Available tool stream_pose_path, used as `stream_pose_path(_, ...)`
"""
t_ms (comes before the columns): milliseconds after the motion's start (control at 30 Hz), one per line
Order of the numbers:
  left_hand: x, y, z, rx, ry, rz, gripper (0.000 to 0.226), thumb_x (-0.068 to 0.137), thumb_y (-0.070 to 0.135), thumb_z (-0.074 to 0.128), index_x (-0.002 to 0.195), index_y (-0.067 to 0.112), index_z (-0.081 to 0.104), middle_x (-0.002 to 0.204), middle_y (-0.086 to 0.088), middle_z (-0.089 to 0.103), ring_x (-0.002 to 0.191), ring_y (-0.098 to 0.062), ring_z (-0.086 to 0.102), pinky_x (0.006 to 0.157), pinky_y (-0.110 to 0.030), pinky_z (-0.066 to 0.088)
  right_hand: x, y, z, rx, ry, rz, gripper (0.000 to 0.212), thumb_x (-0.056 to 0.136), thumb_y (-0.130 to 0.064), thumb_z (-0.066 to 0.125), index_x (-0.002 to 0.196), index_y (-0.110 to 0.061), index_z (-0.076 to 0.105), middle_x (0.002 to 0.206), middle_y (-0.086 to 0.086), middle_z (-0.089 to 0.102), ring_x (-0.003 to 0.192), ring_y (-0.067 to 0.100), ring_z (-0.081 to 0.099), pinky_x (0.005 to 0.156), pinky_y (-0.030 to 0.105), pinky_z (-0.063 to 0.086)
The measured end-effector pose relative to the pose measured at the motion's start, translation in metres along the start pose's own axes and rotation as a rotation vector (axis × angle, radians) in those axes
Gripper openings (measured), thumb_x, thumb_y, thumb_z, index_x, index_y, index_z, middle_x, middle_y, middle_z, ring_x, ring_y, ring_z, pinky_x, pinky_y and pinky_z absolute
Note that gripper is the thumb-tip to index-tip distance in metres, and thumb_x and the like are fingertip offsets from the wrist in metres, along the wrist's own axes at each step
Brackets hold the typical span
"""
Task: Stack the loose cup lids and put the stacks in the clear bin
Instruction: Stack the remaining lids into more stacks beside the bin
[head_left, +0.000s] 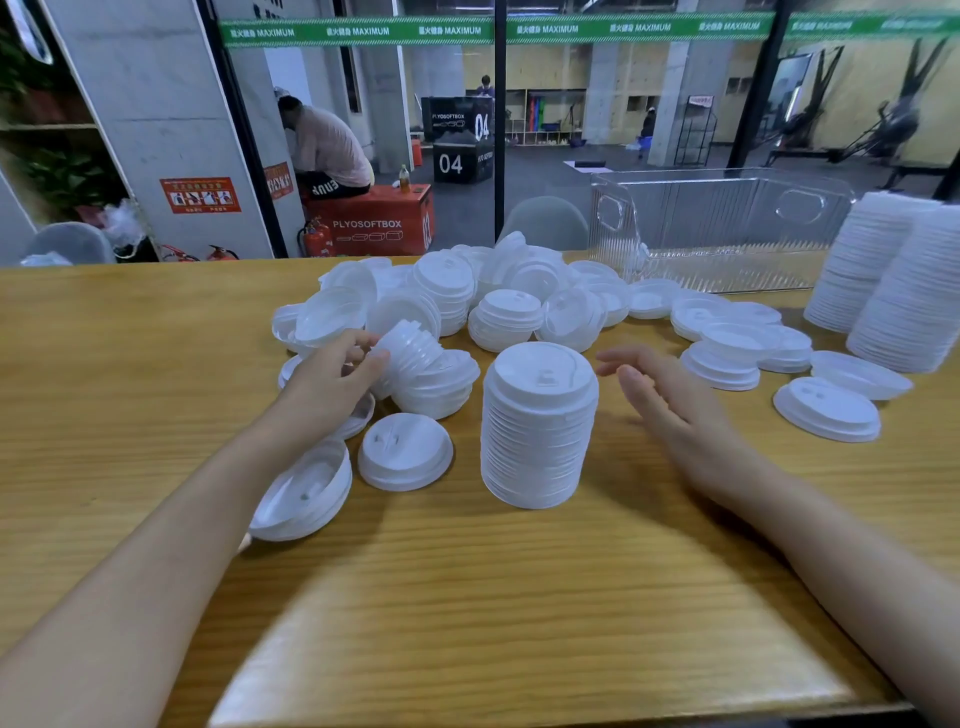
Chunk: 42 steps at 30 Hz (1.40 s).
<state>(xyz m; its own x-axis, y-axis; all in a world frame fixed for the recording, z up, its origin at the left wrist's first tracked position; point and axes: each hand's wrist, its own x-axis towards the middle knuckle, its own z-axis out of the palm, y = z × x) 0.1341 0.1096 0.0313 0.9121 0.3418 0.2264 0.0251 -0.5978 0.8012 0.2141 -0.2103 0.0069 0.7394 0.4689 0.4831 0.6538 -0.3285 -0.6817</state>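
One tilted lid stack (415, 347), partly hidden, pinched by left fingers (375, 360); right fingers (637, 383) spread.

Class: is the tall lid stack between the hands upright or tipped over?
Upright: the tall lid stack stands on the wooden table, topmost lid facing up.

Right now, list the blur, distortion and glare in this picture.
Head view: right hand blurred by motion; tall central stack of white plastic lids sharp; far-right white lid stacks lean, wide-angle distortion; soft glare on the light wooden table.
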Motion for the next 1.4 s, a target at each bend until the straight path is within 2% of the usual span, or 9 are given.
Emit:
stream_pose_path(133, -0.001, 0.002, 0.001, -0.038, -0.029, -0.011, 0.019, 0.103, 0.031, 0.045, 0.12, 0.023, 0.05, 0.061, 0.005, 0.057, 0.047, 0.001, 0.049, 0.049, -0.01, 0.038, -0.007, -0.018, 0.001, 0.041, 0.056, -0.159, 0.042, 0.096, -0.048, 0.036, 0.132, -0.033, 0.049, 0.13, -0.013, 0.057, 0.123, 0.013, 0.049, 0.1, 0.024, 0.037)
stream_pose_path(300, -0.003, 0.007, 0.002, -0.091, -0.058, -0.056, 0.02, 0.103, 0.032, 0.046, 0.12, 0.022, 0.049, 0.07, -0.004, 0.053, 0.043, -0.001, 0.046, 0.046, -0.011, 0.037, -0.008, -0.024, 0.003, -0.031, 0.082, -0.354, 0.037, 0.101, -0.037, 0.036, 0.129, -0.022, 0.055, 0.136, -0.008, 0.055, 0.128, 0.022, 0.046, 0.106, 0.034, 0.035)
stream_pose_path(400, -0.005, 0.009, 0.001, -0.136, -0.033, -0.04, 0.017, 0.101, 0.03, 0.051, 0.114, 0.022, 0.055, 0.086, -0.004, 0.06, 0.053, -0.001, 0.053, 0.052, -0.01, 0.043, -0.007, -0.024, 0.004, -0.062, 0.077, -0.402, 0.039, 0.104, -0.043, 0.033, 0.123, -0.02, 0.059, 0.131, -0.004, 0.059, 0.124, 0.022, 0.05, 0.104, 0.036, 0.037)
stream_pose_path(533, -0.006, 0.005, 0.002, -0.12, 0.048, 0.014, 0.009, 0.095, 0.03, 0.061, 0.103, 0.029, 0.062, 0.102, 0.001, 0.064, 0.087, -0.012, 0.06, 0.072, -0.022, 0.048, -0.006, -0.023, 0.005, -0.059, 0.079, -0.404, 0.041, 0.104, -0.047, 0.033, 0.121, -0.021, 0.06, 0.129, -0.003, 0.06, 0.122, 0.022, 0.051, 0.103, 0.037, 0.037)
stream_pose_path(633, -0.006, 0.004, 0.002, -0.126, 0.123, 0.038, 0.013, 0.09, 0.03, 0.068, 0.103, 0.029, 0.066, 0.104, 0.012, 0.065, 0.105, -0.009, 0.059, 0.091, -0.033, 0.051, -0.006, -0.024, 0.005, -0.057, 0.078, -0.406, 0.04, 0.104, -0.047, 0.033, 0.121, -0.022, 0.06, 0.129, -0.005, 0.06, 0.122, 0.023, 0.051, 0.102, 0.035, 0.037)
stream_pose_path(833, -0.017, 0.026, -0.001, -0.136, 0.285, 0.265, 0.022, 0.091, 0.03, 0.068, 0.112, 0.026, 0.063, 0.115, 0.014, 0.063, 0.113, -0.002, 0.056, 0.106, -0.041, 0.044, -0.006, -0.025, 0.004, -0.033, 0.094, -0.4, 0.042, 0.104, -0.048, 0.032, 0.123, -0.022, 0.059, 0.131, -0.007, 0.059, 0.124, 0.02, 0.051, 0.103, 0.031, 0.036)
stream_pose_path(1000, -0.038, 0.058, 0.009, -0.22, 0.072, 0.435, 0.031, 0.084, 0.045, 0.063, 0.111, 0.031, 0.064, 0.118, 0.017, 0.064, 0.12, -0.008, 0.055, 0.106, -0.035, 0.041, -0.005, -0.021, 0.004, 0.011, 0.203, -0.352, 0.039, 0.104, -0.049, 0.031, 0.13, -0.028, 0.052, 0.132, -0.012, 0.055, 0.126, 0.018, 0.05, 0.103, 0.029, 0.036)
stream_pose_path(1200, -0.047, 0.071, 0.028, -0.12, -0.13, 0.506, 0.032, 0.082, 0.047, 0.06, 0.11, 0.032, 0.065, 0.12, 0.019, 0.062, 0.125, -0.01, 0.05, 0.097, -0.007, 0.031, -0.005, -0.022, 0.004, 0.024, 0.233, -0.353, 0.041, 0.104, -0.05, 0.031, 0.132, -0.027, 0.049, 0.13, -0.014, 0.054, 0.124, 0.019, 0.05, 0.101, 0.026, 0.036)
stream_pose_path(1400, -0.048, 0.068, 0.033, -0.113, -0.164, 0.486, 0.03, 0.08, 0.05, 0.06, 0.107, 0.037, 0.065, 0.118, 0.018, 0.063, 0.124, -0.014, 0.05, 0.099, -0.015, 0.034, -0.005, -0.022, 0.005, -0.017, 0.201, -0.399, 0.039, 0.105, -0.045, 0.033, 0.128, -0.022, 0.054, 0.131, -0.01, 0.056, 0.126, 0.015, 0.049, 0.1, 0.039, 0.04)
